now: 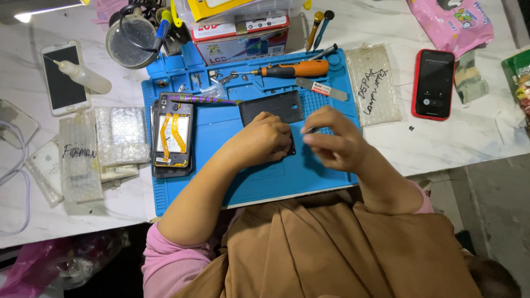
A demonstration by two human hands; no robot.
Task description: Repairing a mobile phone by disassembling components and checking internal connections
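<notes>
On a blue mat (221, 182), the left hand (259, 140) presses flat on a black phone cover (270, 107); the right hand (334, 138) pinches a small tool. An opened phone (172, 138) lies left, a screwdriver (292, 69) behind.

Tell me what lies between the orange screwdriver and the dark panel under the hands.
In the head view, between the screwdriver and the panel lies a flat grey metal tool with a red-and-white label, on the blue mat.
</notes>
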